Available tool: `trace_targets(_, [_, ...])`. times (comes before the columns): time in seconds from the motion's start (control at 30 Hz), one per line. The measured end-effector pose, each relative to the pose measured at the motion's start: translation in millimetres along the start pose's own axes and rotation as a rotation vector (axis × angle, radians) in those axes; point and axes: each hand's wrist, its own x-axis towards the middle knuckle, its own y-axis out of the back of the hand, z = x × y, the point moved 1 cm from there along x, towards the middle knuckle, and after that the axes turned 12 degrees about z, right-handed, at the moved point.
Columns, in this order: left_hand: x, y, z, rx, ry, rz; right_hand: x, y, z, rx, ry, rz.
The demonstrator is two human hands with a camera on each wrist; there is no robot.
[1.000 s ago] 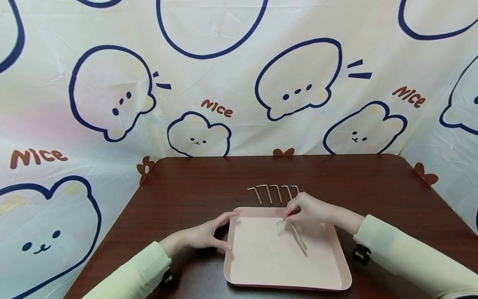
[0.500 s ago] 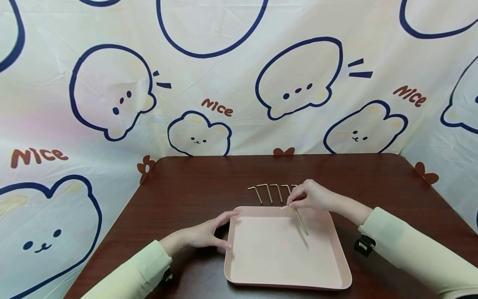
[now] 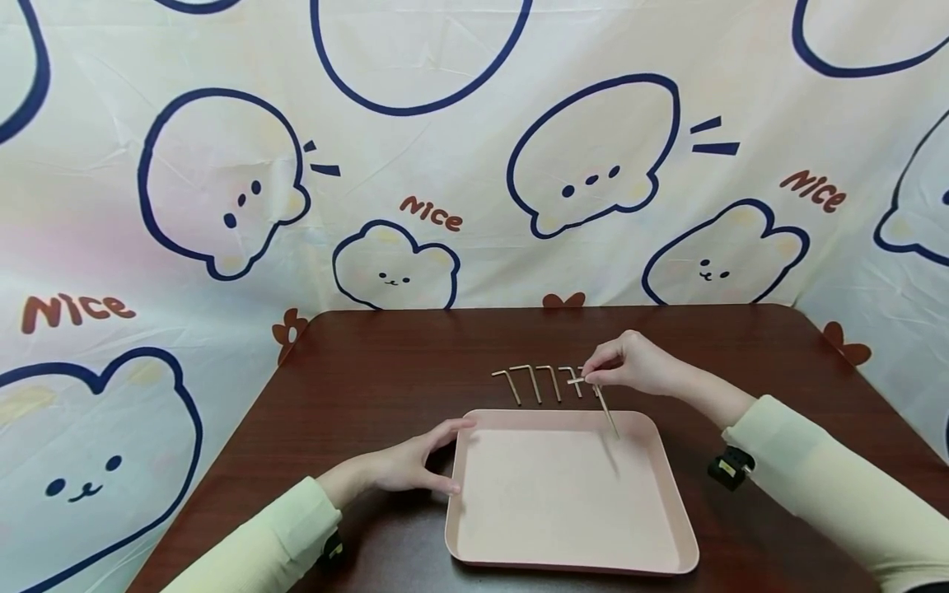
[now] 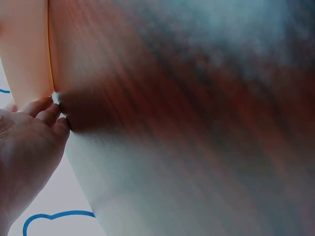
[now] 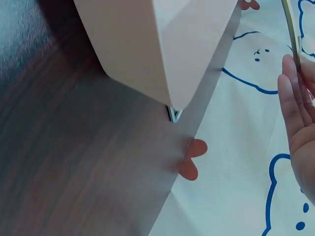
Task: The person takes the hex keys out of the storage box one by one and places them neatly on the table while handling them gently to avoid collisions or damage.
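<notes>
My right hand pinches an L-shaped hex key between thumb and fingers, above the table just behind the tray. Its short arm points left and its long arm slopes down over the far rim. In the right wrist view, the key stands up from the fingertips. Several similar hex keys lie in a row behind the pink tray; the rightmost is partly hidden by the hand and held key. My left hand touches the tray's left rim with thumb and fingers spread apart.
The dark brown wooden table extends behind and to both sides of the tray. A cartoon-printed cloth hangs along its back and sides. The tray's raised rim lies between its floor and the row of keys.
My right hand has lifted the hex key from over the tray's floor and carried it back and slightly right, to the row's right end. The left hand and tray have stayed put.
</notes>
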Motion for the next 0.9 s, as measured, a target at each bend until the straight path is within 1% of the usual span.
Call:
trace_targets(0.27, [-0.5,-0.8,-0.9,-0.003,0.008,0.006,4,14,2,-0.052,-0.028,0.030])
trace_targets(0.57, [-0.4,-1.2,-0.9,0.000,0.007,0.008,6,31,7,-0.100,-0.077,0.092])
trace_targets(0.8, [-0.6,-0.9,-0.6,0.001,0.007,0.004,5,41,16,-0.119,-0.166,0.119])
trace_targets(0.9, [-0.6,-0.7,-0.6,-0.001,0.010,0.004,5,44,20,-0.133,-0.175,0.136])
